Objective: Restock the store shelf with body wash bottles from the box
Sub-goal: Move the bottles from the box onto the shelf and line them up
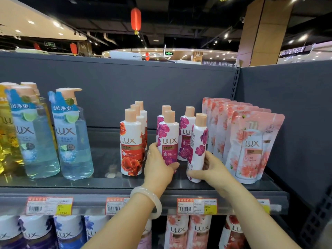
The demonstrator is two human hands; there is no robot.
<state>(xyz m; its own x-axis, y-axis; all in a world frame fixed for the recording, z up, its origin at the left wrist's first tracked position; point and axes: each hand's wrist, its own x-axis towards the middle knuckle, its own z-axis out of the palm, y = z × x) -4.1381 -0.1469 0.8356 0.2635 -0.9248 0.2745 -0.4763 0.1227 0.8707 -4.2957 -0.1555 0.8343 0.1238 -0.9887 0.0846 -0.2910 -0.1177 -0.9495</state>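
On the grey shelf [100, 182] stand white Lux body wash bottles with peach caps. My left hand [158, 168] grips the front magenta-flowered bottle [168, 139] near its base. My right hand [210, 169] holds another magenta-flowered bottle [196, 146], tilted slightly left, its label turned away, its base at the shelf's front. Two more magenta bottles [186, 130] stand behind them. A row of red-flowered bottles [132, 142] stands just left of my left hand. The box is not in view.
Pink Lux refill pouches [249, 144] stand in a row right of the bottles. Tall blue pump bottles [73, 135] and yellow ones stand at the left. Bare shelf lies between the blue and red bottles. Price tags [196, 206] line the shelf edge; more bottles fill the shelf below.
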